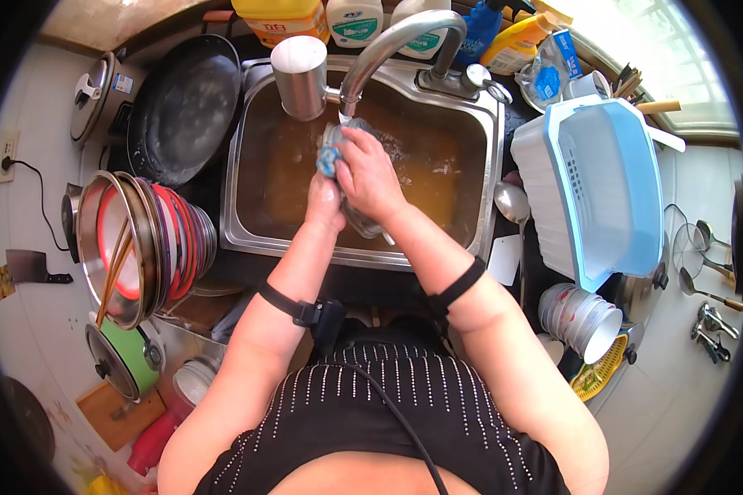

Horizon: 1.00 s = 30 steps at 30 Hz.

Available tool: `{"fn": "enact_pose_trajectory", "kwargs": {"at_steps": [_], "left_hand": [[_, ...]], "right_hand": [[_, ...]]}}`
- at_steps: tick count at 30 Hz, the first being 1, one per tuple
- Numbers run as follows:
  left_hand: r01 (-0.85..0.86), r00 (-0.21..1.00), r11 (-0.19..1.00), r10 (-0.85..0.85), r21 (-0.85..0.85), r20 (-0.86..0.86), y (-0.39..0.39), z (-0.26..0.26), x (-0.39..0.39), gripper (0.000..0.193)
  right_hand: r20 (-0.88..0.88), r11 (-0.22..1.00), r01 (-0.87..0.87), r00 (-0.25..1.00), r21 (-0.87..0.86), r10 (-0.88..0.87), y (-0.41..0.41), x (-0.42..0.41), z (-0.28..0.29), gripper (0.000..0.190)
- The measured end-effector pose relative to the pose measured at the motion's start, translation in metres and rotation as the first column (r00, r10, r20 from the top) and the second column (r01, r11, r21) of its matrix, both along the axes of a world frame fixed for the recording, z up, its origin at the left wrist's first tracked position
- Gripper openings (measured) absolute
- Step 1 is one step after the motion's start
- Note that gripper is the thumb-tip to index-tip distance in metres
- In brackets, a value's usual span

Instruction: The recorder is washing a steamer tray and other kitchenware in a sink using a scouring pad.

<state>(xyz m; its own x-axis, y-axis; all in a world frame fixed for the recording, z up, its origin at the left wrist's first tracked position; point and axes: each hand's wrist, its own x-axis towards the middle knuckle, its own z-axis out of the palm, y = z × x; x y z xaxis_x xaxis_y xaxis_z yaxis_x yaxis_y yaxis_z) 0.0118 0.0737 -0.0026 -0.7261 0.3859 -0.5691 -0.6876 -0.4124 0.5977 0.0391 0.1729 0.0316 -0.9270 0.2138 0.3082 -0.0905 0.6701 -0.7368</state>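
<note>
Just below the spout of the metal faucet [396,46], both my hands are on a wet clear plastic item with blue parts [329,159]; its exact kind cannot be told. My left hand [326,201] grips it from below and the left. My right hand [369,170] closes over its upper right side, with part of the item hanging beneath the palm. Brownish water stands in the stainless steel sink [492,213] under them. A metal cylinder [298,77] is attached beside the spout.
A large black wok [182,111] and stacked bowls and basins [179,241] flank the sink's left. On the right are a ladle [511,203], a blue-and-white plastic bin [619,185] and stacked bowls [579,322]. Detergent bottles [354,21] line the back.
</note>
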Motion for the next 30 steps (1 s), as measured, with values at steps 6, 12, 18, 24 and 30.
{"fn": "enact_pose_trajectory", "kwargs": {"at_steps": [6, 12, 18, 24, 30], "left_hand": [[0.047, 0.998, 0.998, -0.046, 0.035, -0.037, -0.016, 0.017, -0.005, 0.054], [0.119, 0.992, 0.974, -0.11, 0.191, -0.059, -0.036, 0.032, 0.004, 0.061], [-0.015, 1.0, 0.955, 0.018, 0.296, -0.007, -0.045, 0.047, -0.003, 0.062], [-0.148, 0.989, 0.962, 0.146, 0.228, 0.025, -0.043, 0.043, -0.011, 0.062], [-0.146, 0.986, 0.97, 0.16, 0.192, -0.056, -0.026, 0.038, -0.012, 0.057]], "right_hand": [[0.072, 0.983, 0.051, 0.997, -0.174, -0.039, 0.007, -0.042, -0.005, 0.021], [0.355, 0.937, 0.275, 0.916, -0.215, -0.188, 0.042, -0.061, -0.037, 0.034], [0.476, 0.93, 0.306, 0.861, -0.204, -0.179, 0.074, -0.019, -0.076, 0.03], [0.319, 0.928, 0.177, 0.945, -0.328, -0.067, 0.033, 0.037, -0.056, 0.023], [0.368, 0.934, 0.112, 0.93, -0.34, 0.023, 0.001, 0.033, 0.01, 0.035]]}}
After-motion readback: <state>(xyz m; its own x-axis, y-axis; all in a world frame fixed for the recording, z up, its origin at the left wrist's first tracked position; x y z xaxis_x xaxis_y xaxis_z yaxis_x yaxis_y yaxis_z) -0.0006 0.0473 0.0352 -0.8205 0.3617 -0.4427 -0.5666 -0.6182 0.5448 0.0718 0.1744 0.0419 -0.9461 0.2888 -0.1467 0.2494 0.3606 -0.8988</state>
